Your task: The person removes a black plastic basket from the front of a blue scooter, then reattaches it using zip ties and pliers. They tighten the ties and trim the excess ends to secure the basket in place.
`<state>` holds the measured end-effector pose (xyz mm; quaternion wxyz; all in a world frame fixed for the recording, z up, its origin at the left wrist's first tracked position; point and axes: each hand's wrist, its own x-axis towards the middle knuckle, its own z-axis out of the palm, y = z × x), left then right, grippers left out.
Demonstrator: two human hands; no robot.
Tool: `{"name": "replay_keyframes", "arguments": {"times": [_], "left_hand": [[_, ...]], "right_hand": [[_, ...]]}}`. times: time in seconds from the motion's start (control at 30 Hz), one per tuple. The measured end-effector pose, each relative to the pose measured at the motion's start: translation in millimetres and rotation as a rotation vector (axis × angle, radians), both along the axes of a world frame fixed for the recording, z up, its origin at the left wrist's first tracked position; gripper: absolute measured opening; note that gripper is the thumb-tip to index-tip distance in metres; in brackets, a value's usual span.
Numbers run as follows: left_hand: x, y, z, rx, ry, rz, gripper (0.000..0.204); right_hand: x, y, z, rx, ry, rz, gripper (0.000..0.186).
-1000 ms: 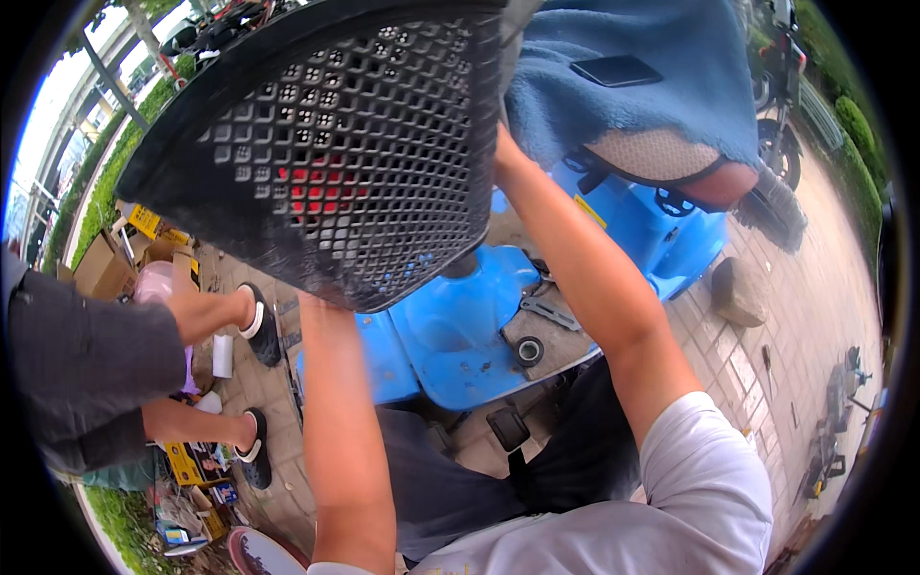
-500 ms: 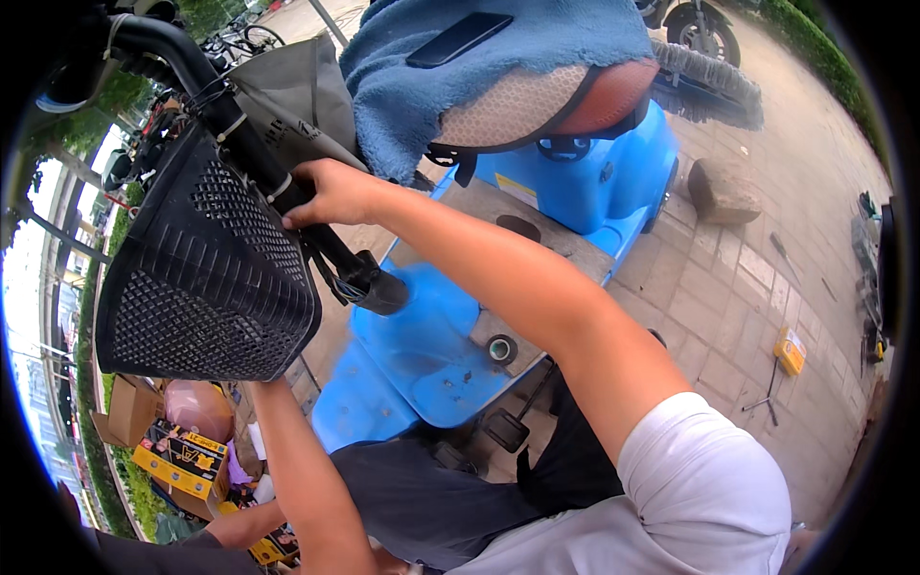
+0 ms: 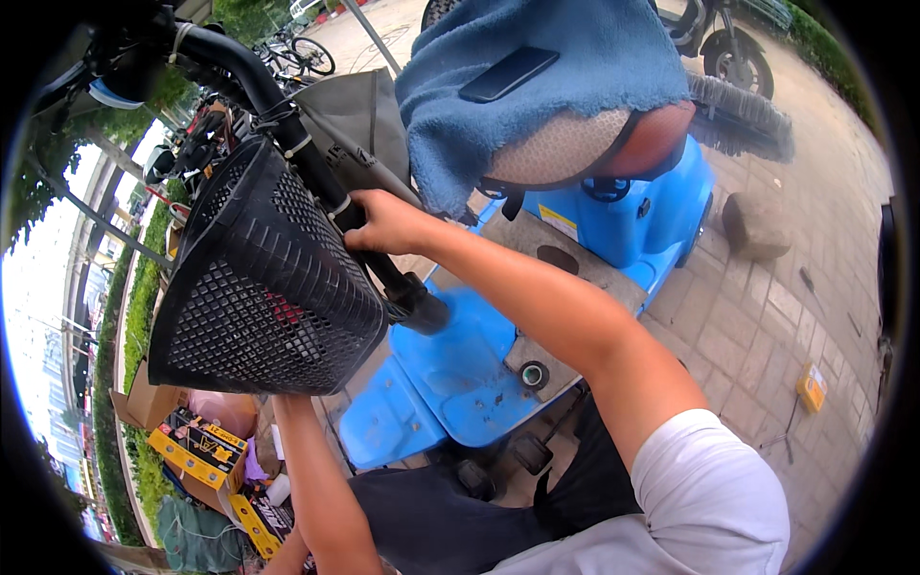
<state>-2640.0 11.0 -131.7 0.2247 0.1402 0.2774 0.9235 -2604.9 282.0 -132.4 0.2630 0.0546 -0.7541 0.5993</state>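
My right hand (image 3: 388,222) is wrapped round the black steering post (image 3: 321,172) of a blue three-wheeled scooter (image 3: 460,383), just beside the rear edge of a black mesh basket (image 3: 268,278). Up from the lower edge comes my left forearm (image 3: 321,470), and it passes beneath the basket; the hand itself is hidden there. The basket hangs tilted in front of the post, with something red showing through its mesh. Below my right hand, the post ends in a black socket (image 3: 422,305) on the blue body.
A phone (image 3: 510,75) lies on a blue towel (image 3: 575,38) over the seat. On the footboard is a roll of tape (image 3: 534,375). Boxes (image 3: 196,450) stand at lower left. A stone block (image 3: 757,227) and a yellow pack (image 3: 812,388) lie on the paving.
The whole scene has shifted to the right and slightly down in view. My right hand keeps its hold on the post; my left forearm still reaches under the basket.
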Motion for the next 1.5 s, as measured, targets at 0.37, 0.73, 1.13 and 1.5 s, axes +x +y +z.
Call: {"name": "replay_keyframes", "arguments": {"times": [0.37,0.73,1.13,1.5], "left_hand": [[78,5,32,-1.297,1.007,1.284,0.104],[32,-18,73,-1.172,1.048,0.981,0.128],[39,-24,68,-0.955,0.988,0.883,0.126],[-1,-39,45,-0.855,0.822,0.689,0.101]], "right_hand": [[1,0,8,0.004,-0.02,0.0,0.042],[8,9,15,-0.099,-0.106,0.165,0.039],[11,5,21,-0.115,-0.113,0.189,0.048],[14,8,29,-0.483,-0.066,0.356,0.057]]}}
